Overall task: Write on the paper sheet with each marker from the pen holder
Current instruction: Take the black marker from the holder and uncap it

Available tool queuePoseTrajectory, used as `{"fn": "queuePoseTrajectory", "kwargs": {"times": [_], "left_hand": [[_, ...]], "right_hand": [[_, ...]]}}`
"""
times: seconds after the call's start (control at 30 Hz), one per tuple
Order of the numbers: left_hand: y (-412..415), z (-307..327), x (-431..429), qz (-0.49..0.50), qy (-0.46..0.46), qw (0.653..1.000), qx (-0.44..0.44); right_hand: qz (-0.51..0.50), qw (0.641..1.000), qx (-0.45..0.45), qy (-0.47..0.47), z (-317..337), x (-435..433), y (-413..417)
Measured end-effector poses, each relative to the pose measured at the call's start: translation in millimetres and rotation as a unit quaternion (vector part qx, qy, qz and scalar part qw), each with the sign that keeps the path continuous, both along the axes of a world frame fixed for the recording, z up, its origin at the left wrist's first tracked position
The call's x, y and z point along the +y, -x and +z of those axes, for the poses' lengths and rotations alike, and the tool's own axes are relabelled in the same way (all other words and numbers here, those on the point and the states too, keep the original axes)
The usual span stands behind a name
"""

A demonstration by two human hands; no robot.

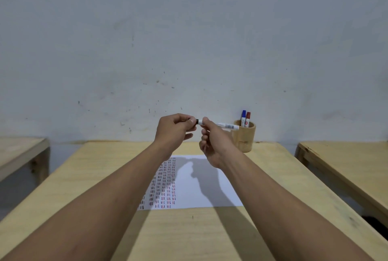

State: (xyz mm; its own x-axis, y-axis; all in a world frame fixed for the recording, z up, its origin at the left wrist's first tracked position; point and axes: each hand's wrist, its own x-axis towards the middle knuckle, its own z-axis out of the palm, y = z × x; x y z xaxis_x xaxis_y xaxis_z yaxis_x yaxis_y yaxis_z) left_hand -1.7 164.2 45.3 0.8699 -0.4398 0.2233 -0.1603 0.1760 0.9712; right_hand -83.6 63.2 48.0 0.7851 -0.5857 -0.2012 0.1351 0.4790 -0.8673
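Both hands are raised above the table, holding one white marker (227,125) level between them. My right hand (212,141) grips its white barrel. My left hand (175,129) pinches the black cap at the marker's left end. Under the hands lies the paper sheet (205,185), with columns of short red and dark marks down its left part. A round wooden pen holder (245,137) stands at the table's far right, with a blue-capped marker (243,116) and a red-capped marker (248,118) upright in it.
The wooden table (94,176) stands against a grey wall. Two other wooden tables flank it, one at the left (19,151) and one at the right (346,162), with gaps between.
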Motion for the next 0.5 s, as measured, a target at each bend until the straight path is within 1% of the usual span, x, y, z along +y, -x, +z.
{"fn": "queuePoseTrajectory", "kwargs": {"times": [0.13, 0.27, 0.4, 0.5], "left_hand": [[-3, 2, 12, 0.018, -0.015, 1.000, 0.008], [-9, 2, 29, 0.044, -0.027, 0.998, 0.030], [-22, -10, 55, 0.115, -0.121, 0.986, -0.031], [-30, -23, 72, 0.162, -0.206, 0.961, -0.083]], "right_hand": [[-0.004, 0.999, -0.048, -0.023, 1, 15, -6], [-0.028, 0.998, -0.061, 0.001, -3, 25, -13], [-0.020, 0.997, -0.038, 0.058, -12, 29, -16], [-0.014, 0.995, -0.021, 0.093, -20, 33, -17]]}}
